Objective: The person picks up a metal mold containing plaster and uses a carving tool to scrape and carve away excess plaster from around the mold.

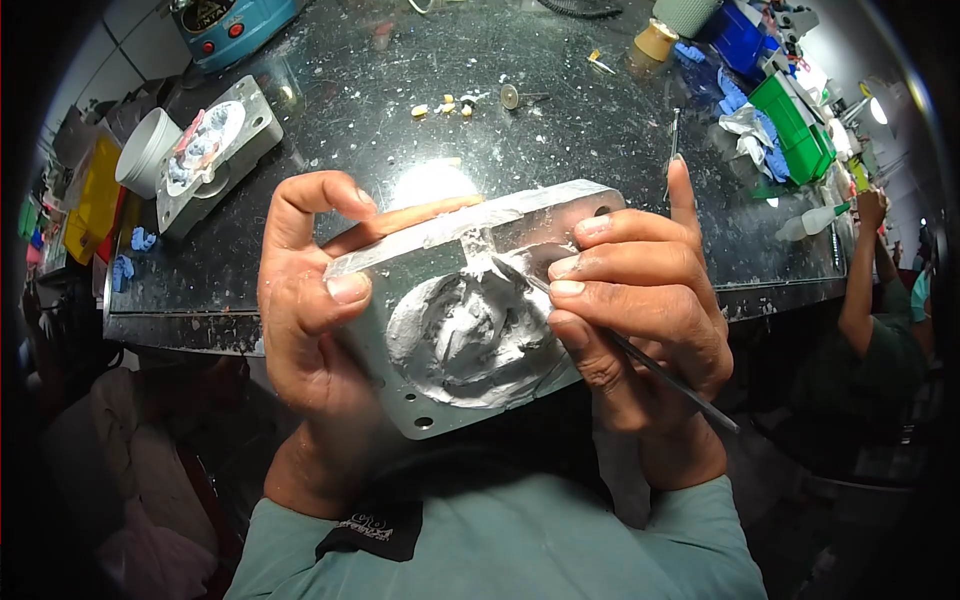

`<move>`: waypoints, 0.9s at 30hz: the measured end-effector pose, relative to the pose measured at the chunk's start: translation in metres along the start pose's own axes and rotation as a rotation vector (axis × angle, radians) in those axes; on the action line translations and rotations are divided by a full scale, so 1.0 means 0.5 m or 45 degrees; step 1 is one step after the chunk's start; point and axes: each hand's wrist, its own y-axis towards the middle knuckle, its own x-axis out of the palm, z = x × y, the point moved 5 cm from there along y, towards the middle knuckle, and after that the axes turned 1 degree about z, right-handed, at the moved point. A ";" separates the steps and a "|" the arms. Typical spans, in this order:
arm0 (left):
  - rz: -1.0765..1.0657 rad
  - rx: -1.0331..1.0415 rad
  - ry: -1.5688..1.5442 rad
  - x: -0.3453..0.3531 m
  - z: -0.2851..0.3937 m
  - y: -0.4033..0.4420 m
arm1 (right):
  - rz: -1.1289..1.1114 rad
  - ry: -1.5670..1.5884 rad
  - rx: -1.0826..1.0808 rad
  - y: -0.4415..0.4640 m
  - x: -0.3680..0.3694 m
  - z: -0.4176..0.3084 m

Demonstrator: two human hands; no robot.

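Note:
My left hand grips a metal dental flask half by its left side, thumb on the near face and fingers behind. White plaster fills the round hollow of the flask, rough and ridged, with a channel running up to the top edge. In my right hand a slim metal carving tool is pinched between thumb and fingers. Its blade rests at the upper right of the plaster, close to the channel; exact contact is hard to tell. The flask is tilted, held up before the bench's near edge.
Another flask half with plaster leans by a white tub at left. A blue device stands behind. Small yellow pieces and a disc bur lie mid-bench. Right: green bin, bottle, another person.

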 end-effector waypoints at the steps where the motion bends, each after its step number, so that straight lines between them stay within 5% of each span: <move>1: -0.005 0.019 -0.009 -0.001 0.000 0.000 | -0.016 -0.028 0.010 0.002 -0.002 -0.003; 8: -0.040 -0.026 0.094 -0.006 -0.006 0.001 | -0.004 -0.109 0.152 0.002 -0.010 -0.013; 13: -0.022 -0.044 0.032 -0.008 -0.009 0.000 | 0.082 0.246 0.311 -0.021 0.009 0.015; 27: -0.067 0.031 -0.017 -0.006 -0.003 0.000 | 0.174 0.140 0.153 -0.024 -0.005 0.001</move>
